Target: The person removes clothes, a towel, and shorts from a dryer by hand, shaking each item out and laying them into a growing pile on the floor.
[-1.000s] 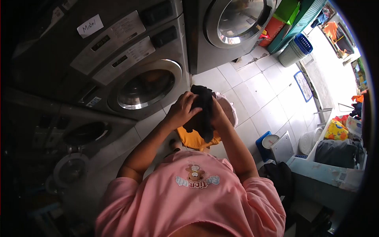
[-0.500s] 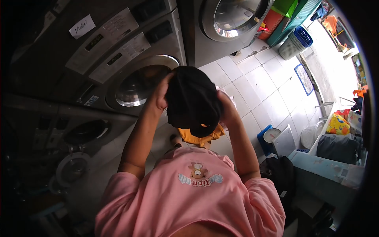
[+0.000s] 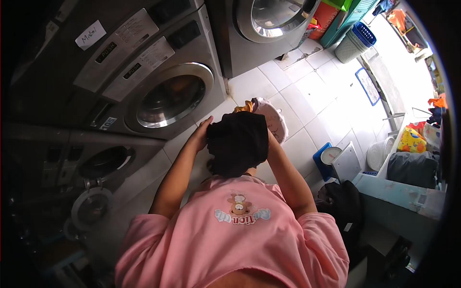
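Observation:
A black piece of clothing [image 3: 237, 144], its kind hidden by the folds, hangs bunched in front of my chest. My left hand [image 3: 200, 135] grips its left edge, thumb up at the side. On the opposite edge my right hand [image 3: 270, 139] holds the cloth, with most of its fingers hidden behind it. Beyond the garment, lower down, a round pale pink container [image 3: 274, 120] shows past the cloth. Orange-yellow fabric [image 3: 245, 106] pokes out at the container's left side.
Front-loading machines, one with a round door [image 3: 173, 96], line the left and front. To the right stand a weighing scale [image 3: 331, 156], a white basket [image 3: 382, 152] and a pale blue bin [image 3: 398, 197]. Stacked laundry baskets [image 3: 354, 44] sit farther off on the tiled floor [image 3: 307, 110].
Both hands have come down and closer to my body with the black cloth, which now hangs flatter. The pink container and orange fabric show farther forward, beyond the cloth.

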Demonstrator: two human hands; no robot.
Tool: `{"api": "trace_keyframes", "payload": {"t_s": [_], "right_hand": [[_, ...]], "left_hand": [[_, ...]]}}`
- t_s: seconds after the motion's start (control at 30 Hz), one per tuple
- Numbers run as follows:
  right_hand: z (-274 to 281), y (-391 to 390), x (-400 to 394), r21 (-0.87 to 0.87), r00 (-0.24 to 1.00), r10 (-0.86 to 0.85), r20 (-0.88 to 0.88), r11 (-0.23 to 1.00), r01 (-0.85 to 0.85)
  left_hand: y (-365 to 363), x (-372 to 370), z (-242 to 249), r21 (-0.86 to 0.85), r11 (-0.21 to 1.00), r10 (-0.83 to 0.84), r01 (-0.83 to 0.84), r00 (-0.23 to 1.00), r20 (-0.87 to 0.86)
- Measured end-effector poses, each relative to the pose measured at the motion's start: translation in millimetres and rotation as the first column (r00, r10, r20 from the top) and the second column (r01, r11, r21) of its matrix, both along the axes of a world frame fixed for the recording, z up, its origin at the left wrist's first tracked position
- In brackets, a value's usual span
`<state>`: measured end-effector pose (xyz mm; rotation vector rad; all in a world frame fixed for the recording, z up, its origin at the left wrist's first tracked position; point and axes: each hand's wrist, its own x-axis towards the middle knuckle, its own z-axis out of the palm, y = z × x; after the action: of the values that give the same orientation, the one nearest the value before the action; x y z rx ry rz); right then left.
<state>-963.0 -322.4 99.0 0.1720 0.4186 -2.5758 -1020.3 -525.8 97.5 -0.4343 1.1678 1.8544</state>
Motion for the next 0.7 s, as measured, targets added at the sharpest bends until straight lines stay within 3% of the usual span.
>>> {"api": "trace_keyframes", "payload": {"t_s": [0.03, 0.07, 0.1, 0.13, 0.17, 0.2, 0.23, 0.27, 0.3, 0.33, 0.37, 0.43, 0.5, 0.53, 0.57, 0.63, 0.7], "right_hand": [[-6, 2, -4, -0.067, 1.0, 0.021, -0.016, 0.998, -0.022], [-6, 3, -6, -0.113, 0.998, 0.04, -0.04, 0.993, -0.045], [-6, 2, -7, -0.148, 0.997, 0.057, -0.052, 0.987, -0.064], [-6, 0, -8, -0.159, 0.995, 0.07, -0.067, 0.984, -0.08], [31, -7, -3, -0.061, 0.996, 0.079, -0.032, 0.995, -0.081], [68, -14, 2, 0.035, 0.996, 0.089, 0.005, 0.995, -0.089], [90, -19, 9, 0.224, 0.993, 0.089, 0.077, 0.969, -0.104], [89, -24, 11, 0.508, 0.97, 0.236, -0.055, 0.843, -0.177], [91, -29, 14, 0.752, 0.905, 0.404, -0.135, 0.637, -0.172], [100, -17, 29, 0.874, 0.749, 0.655, -0.099, 0.417, -0.249], [99, -13, 29, 0.874, 0.749, 0.656, -0.1, 0.417, -0.249], [91, 0, 26, 0.755, 0.516, 0.793, -0.323, 0.545, -0.365], [65, 27, 17, 0.695, 0.707, 0.64, -0.303, 0.655, -0.295], [30, 37, 15, 0.638, 0.851, 0.407, -0.332, 0.761, -0.115], [32, 32, 14, 0.637, 0.85, 0.406, -0.336, 0.763, -0.113], [45, 11, 12, 0.673, 0.967, -0.011, -0.253, 0.717, 0.184], [50, 2, 14, 0.393, 0.969, -0.018, -0.247, 0.912, 0.117]], "left_hand": [[9, 9, 18, -0.293, 0.956, -0.024, 0.011, 0.999, -0.043], [16, 19, 29, -0.562, 0.827, -0.059, 0.005, 0.995, -0.077], [18, 27, 23, -0.562, 0.827, -0.056, 0.004, 0.996, -0.076], [19, 33, 14, -0.207, 0.978, -0.015, -0.021, 0.985, -0.171], [19, 40, 5, 0.207, 0.978, 0.032, 0.004, 0.985, -0.168], [23, 44, 6, 0.367, 0.93, 0.041, 0.024, 0.985, -0.169], [27, 49, 12, 0.389, 0.921, 0.054, 0.024, 0.98, -0.19], [28, 51, 20, 0.395, 0.919, 0.069, 0.025, 0.973, -0.221], [29, 51, 29, 0.393, 0.919, 0.082, 0.029, 0.962, -0.262], [24, 46, 38, 0.382, 0.924, 0.093, 0.035, 0.946, -0.311], [17, 40, 49, 0.367, 0.929, 0.098, 0.05, 0.922, -0.375], [4, 31, 70, 0.351, 0.931, 0.099, 0.103, 0.854, -0.511], [-3, 21, 86, 0.346, 0.924, 0.096, 0.165, 0.774, -0.626], [-3, 16, 90, 0.344, 0.919, 0.096, 0.195, 0.734, -0.673], [-2, 12, 94, 0.334, 0.914, 0.089, 0.232, 0.687, -0.721], [6, 3, 97, 0.31, 0.896, 0.071, 0.317, 0.588, -0.806], [17, -5, 99, 0.251, 0.881, 0.043, 0.4, 0.461, -0.886]]}}
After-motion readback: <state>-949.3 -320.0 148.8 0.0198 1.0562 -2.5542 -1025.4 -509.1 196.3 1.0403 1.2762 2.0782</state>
